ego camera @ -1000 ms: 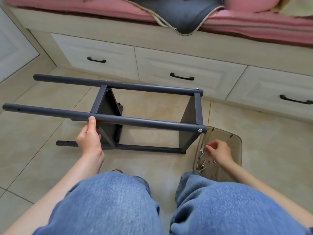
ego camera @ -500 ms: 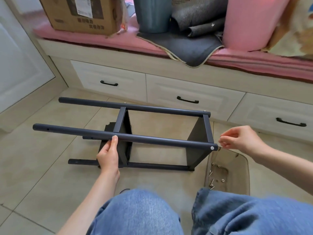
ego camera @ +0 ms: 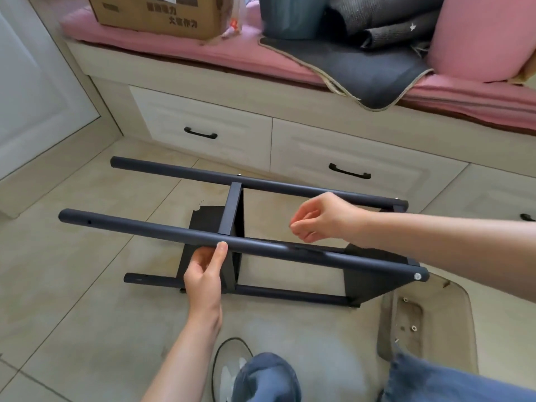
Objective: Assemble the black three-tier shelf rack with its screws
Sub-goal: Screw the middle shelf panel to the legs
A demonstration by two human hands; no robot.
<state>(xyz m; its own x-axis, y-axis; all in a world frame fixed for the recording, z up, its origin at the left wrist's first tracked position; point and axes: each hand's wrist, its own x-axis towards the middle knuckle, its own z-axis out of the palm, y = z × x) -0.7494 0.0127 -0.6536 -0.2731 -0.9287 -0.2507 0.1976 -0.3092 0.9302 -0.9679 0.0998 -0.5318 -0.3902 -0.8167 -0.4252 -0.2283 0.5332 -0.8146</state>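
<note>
Left hand [ego camera: 203, 274] steadies near pole [ego camera: 162, 232] of rack [ego camera: 232, 210]; right hand [ego camera: 322, 220] hovers, fingers [ego camera: 300, 227] pinched.

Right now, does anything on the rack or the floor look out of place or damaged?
Nothing looks damaged. The rack lies on its side with only two shelves fitted; the nearest pole's left end has an empty screw hole, simply unfinished.
</note>
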